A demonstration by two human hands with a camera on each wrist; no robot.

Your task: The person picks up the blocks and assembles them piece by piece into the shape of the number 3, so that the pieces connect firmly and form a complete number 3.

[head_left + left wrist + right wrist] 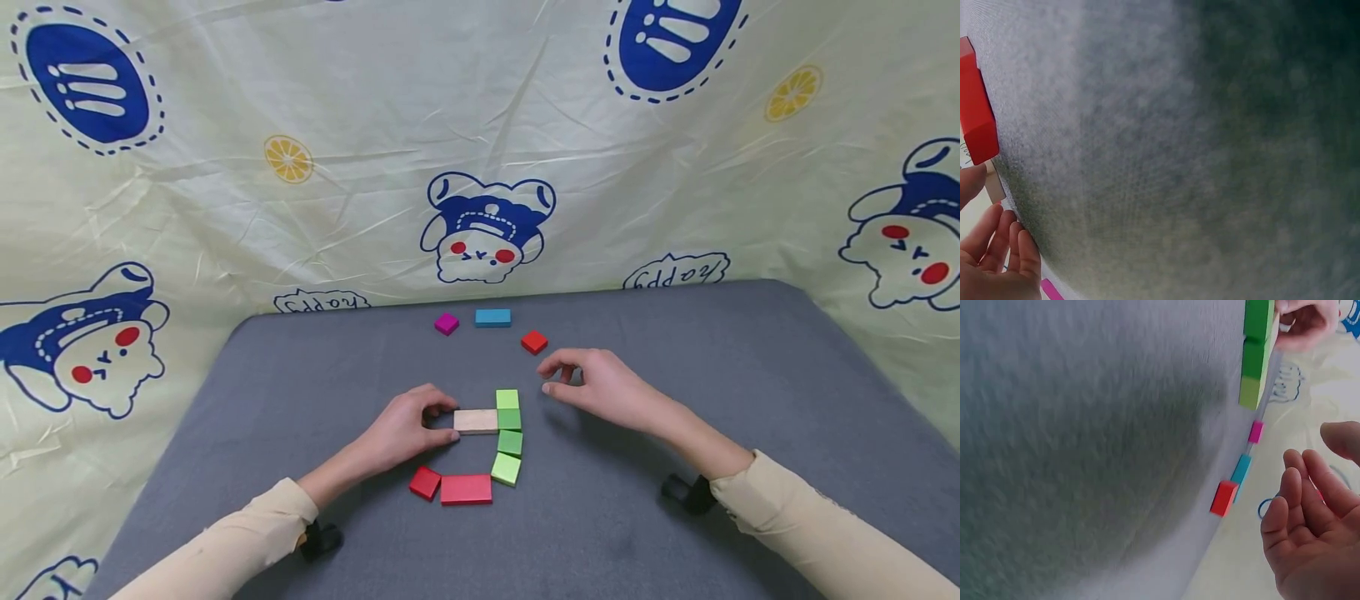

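Head view, left fingers (437,397) pinching 1 pale block (476,422), right fingers (561,358) half open, empty

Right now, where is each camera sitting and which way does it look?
Head: worn on the head, looking forward and down at the table; left hand, right hand and sleeves show.
Left wrist: worn there, looking across the table; left hand shows.
Right wrist: worn there, looking across the table; both hands show.
Head and left wrist share the wooden block.
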